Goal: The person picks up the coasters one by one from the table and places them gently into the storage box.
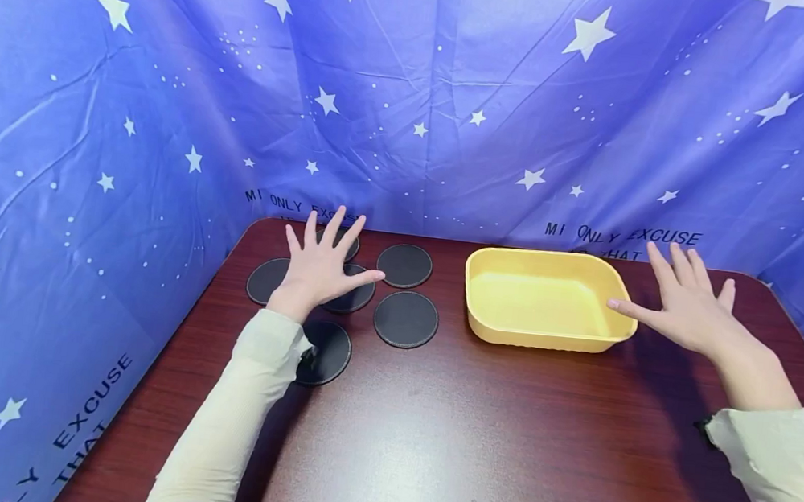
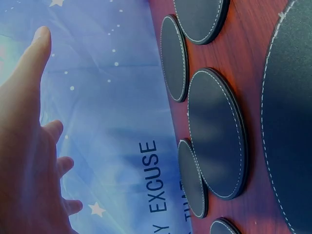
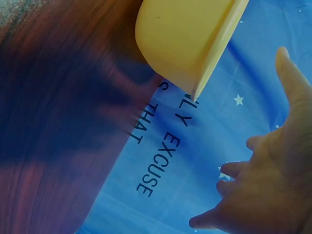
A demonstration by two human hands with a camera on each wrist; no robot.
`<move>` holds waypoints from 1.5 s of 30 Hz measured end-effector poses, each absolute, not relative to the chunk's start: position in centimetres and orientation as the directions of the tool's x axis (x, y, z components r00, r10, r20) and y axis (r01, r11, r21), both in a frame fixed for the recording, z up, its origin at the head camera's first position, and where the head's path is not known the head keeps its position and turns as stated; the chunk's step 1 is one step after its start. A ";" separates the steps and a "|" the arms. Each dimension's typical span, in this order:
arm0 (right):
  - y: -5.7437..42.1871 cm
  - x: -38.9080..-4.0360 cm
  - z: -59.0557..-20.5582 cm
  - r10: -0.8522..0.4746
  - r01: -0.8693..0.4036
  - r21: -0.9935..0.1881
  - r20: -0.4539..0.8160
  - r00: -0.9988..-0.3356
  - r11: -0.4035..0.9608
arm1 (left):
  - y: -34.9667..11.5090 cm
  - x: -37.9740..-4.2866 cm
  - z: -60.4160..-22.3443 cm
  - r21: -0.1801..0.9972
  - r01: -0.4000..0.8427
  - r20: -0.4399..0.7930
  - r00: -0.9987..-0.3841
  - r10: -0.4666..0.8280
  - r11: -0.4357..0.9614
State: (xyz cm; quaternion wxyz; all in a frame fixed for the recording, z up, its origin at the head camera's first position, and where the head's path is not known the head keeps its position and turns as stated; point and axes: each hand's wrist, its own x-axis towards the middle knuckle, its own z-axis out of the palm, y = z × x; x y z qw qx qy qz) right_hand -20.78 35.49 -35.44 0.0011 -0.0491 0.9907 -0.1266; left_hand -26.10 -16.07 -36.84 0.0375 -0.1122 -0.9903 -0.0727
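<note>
My left hand [image 1: 320, 267] hovers over a group of round black coasters, fingers spread wide and nothing held. Beneath and around it lie a coaster at the left [image 1: 266, 281], one partly covered by the thumb [image 1: 350, 293], and one near the sleeve [image 1: 328, 355]. Two more, a back coaster [image 1: 404, 265] and a front coaster [image 1: 406, 319], lie to its right. White stitching runs round their edges in the left wrist view, as on this coaster [image 2: 217, 134]. My right hand [image 1: 690, 311] is spread beside a yellow rectangular tub [image 1: 546, 340], its thumb overlapping the tub's right rim in the head view.
The dark red wooden table [image 1: 471, 443] carries a bright glare spot near its middle front. A blue curtain [image 1: 418, 83] with white stars and printed words hangs behind the table and along both sides. Off-white sleeves cover both forearms.
</note>
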 end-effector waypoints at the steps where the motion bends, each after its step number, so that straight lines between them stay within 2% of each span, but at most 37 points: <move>1: 35.5 -20.8 -35.5 -0.098 -0.098 -0.252 0.011 -0.995 0.963 | -16.1 -26.1 -36.9 0.134 0.230 0.094 -0.971 0.218 0.964; 28: 36.7 -21.1 -37.7 -0.136 -0.127 -0.296 -0.007 -0.991 0.947 | -16.7 -25.5 -37.8 0.129 0.236 0.083 -0.970 0.227 0.963; 39: 36.9 -21.3 -38.8 -0.238 -0.238 -0.407 0.050 -0.970 0.882 | -17.1 -25.2 -38.0 0.116 0.256 0.084 -0.965 0.247 0.960; 45: 37.0 -21.3 -39.2 -0.272 -0.271 -0.431 0.061 -0.960 0.861 | -17.2 -24.9 -38.0 0.117 0.265 0.078 -0.963 0.257 0.957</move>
